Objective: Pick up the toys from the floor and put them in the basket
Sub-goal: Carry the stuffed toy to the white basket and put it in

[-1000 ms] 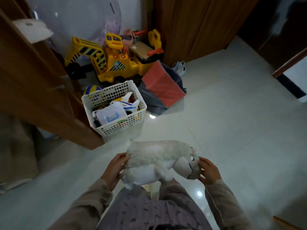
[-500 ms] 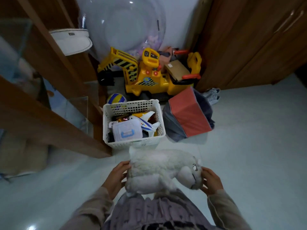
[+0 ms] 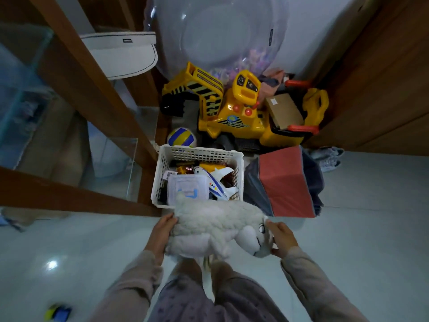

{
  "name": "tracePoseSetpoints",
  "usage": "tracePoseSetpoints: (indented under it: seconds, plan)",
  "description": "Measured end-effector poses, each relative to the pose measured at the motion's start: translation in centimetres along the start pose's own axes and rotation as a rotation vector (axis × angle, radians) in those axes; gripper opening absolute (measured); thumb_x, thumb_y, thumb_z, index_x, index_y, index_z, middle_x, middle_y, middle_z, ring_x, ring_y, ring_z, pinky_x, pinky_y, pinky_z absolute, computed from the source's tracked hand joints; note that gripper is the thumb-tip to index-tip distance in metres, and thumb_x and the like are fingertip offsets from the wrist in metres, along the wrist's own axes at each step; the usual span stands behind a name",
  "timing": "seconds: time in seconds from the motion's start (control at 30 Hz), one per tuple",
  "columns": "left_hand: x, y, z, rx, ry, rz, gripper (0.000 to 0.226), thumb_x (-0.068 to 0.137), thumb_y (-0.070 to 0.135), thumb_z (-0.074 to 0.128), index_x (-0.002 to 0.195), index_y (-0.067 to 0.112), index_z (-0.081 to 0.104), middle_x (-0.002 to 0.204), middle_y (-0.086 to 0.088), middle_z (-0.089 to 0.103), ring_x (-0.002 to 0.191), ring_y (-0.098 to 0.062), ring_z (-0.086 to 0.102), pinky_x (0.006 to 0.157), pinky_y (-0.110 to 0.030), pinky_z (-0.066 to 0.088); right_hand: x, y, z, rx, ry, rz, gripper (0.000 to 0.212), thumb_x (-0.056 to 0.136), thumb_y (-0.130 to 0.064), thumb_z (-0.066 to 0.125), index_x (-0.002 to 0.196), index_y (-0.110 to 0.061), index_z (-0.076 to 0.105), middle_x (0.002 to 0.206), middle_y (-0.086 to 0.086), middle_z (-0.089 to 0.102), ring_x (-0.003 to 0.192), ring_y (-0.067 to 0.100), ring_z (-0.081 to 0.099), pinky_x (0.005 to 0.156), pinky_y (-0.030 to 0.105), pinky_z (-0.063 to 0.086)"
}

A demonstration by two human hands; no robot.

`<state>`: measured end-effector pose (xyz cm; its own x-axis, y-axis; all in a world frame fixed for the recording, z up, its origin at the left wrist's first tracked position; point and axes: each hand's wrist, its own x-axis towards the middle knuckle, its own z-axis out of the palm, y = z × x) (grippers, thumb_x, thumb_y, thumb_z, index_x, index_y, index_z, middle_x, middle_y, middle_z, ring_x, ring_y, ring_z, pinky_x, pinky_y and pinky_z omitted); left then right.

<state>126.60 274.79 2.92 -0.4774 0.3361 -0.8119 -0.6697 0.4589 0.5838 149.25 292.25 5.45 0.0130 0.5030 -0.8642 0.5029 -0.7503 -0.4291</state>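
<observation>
**Plush sheep held at the basket's near rim**

One fluffy white plush sheep (image 3: pixel 216 231) hangs just above the near edge of the white perforated plastic basket (image 3: pixel 162 173), clamped between the left hand (image 3: pixel 160 235) at its rump and the right hand (image 3: pixel 282 240) at its head. Best carry it further over the one clear lidded box (image 3: pixel 185 189) and one white toy plane (image 3: pixel 214 182), then let go together. One small blue-yellow toy (image 3: pixel 58 312) lies on the near-left floor.

no legible text, small label on white visor (image 3: pixel 120 54) unreadable

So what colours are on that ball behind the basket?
The ball has blue and yellow stripes with some white, seen in the head view, just behind the basket.
</observation>
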Motion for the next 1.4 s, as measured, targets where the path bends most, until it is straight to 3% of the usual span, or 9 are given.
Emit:
tracePoseSetpoints:
  seconds: [0.17,0.33,0.47,0.6,0.73,0.83,0.9,1.03,1.4]
  plan:
    - [5.2,1.4,-0.6,-0.054,0.015,-0.193,0.019,0.089,0.022,0.053,0.083,0.015,0.07,0.088,-0.005,0.07,0.081,-0.022,0.065,0.069,-0.03,0.053,4.2,-1.9,3.0,-0.078,-0.029,0.028,0.016,0.091,-0.021,0.057,0.089,-0.008,0.048,0.102,0.016,0.048,0.091,0.027,0.046,0.058,0.03,0.046]
    - [14.1,2.3,-1.1,0.044,0.061,-0.269,0.019,0.086,0.026,0.056,0.09,0.013,0.068,0.095,-0.011,0.067,0.082,-0.027,0.062,0.079,-0.039,0.049,10.9,-3.3,8.7,-0.244,-0.045,0.062,0.045,0.088,-0.017,0.061,0.128,-0.003,0.046,0.125,0.02,0.054,0.115,0.038,0.054,0.096,0.056,0.047]
    - [23.2,1.4,-3.0,0.069,0.065,-0.281,0.037,0.09,0.031,0.052,0.121,0.012,0.061,0.127,-0.015,0.059,0.118,-0.034,0.054,0.095,-0.047,0.045,18.5,-3.2,14.2,-0.229,-0.048,0.028,0.038,0.086,-0.011,0.062,0.122,-0.005,0.049,0.126,0.021,0.055,0.117,0.039,0.053,0.098,0.056,0.046]
    - [33.3,-0.3,-5.3,0.015,-0.028,-0.296,0.046,0.088,0.042,0.051,0.124,0.014,0.061,0.128,-0.015,0.061,0.12,-0.036,0.055,0.102,-0.056,0.043,27.7,-2.3,20.1,-0.185,-0.146,-0.002,0.031,0.088,-0.003,0.057,0.119,-0.007,0.053,0.12,0.018,0.059,0.116,0.039,0.055,0.097,0.053,0.047]
    - [41.4,-3.3,-6.9,0.02,0.063,-0.24,0.034,0.085,0.046,0.055,0.093,0.019,0.075,0.096,-0.01,0.076,0.083,-0.027,0.073,0.069,-0.043,0.061,35.8,-0.7,24.5,-0.158,-0.267,0.01,0.024,0.085,-0.007,0.06,0.103,-0.023,0.056,0.115,0.008,0.06,0.101,0.026,0.058,0.087,0.043,0.051]
    - [44.8,-5.6,-6.8,0.013,0.169,-0.277,0.035,0.088,0.045,0.051,0.078,0.017,0.07,0.07,0.002,0.075,0.062,-0.017,0.07,0.048,-0.022,0.053,39.3,0.7,26.9,-0.22,-0.276,0.019,0.03,0.086,-0.002,0.055,0.094,-0.03,0.058,0.103,0.003,0.062,0.097,0.024,0.058,0.09,0.045,0.051]
    - [46.0,-6.6,-6.6,0.098,0.213,-0.295,0.031,0.091,0.041,0.049,0.082,0.018,0.067,0.093,-0.005,0.073,0.074,-0.018,0.066,0.056,-0.027,0.054,40.2,1.5,27.8,-0.29,-0.3,0.036,0.033,0.088,-0.001,0.05,0.114,-0.02,0.055,0.116,0.014,0.06,0.104,0.031,0.057,0.101,0.053,0.045]
    - [45.7,-7.0,-6.4,0.468,0.148,-0.223,0.042,0.097,0.023,0.041,0.136,0.006,0.046,0.144,-0.018,0.046,0.131,-0.035,0.046,0.111,-0.046,0.038,40.3,1.8,28.2,-0.415,-0.377,0.087,0.057,0.083,0.001,0.055,0.137,-0.012,0.04,0.131,0.02,0.052,0.116,0.034,0.053,0.1,0.048,0.046]
    - [34.7,-5.8,-4.5,0.711,0.087,-0.318,0.038,0.092,0.018,0.05,0.125,0.0,0.056,0.13,-0.02,0.058,0.122,-0.038,0.053,0.093,-0.042,0.045,30.3,-1.1,22.0,-0.681,-0.387,0.124,0.036,0.091,-0.002,0.048,0.127,-0.004,0.053,0.125,0.013,0.058,0.112,0.027,0.057,0.08,0.023,0.046]
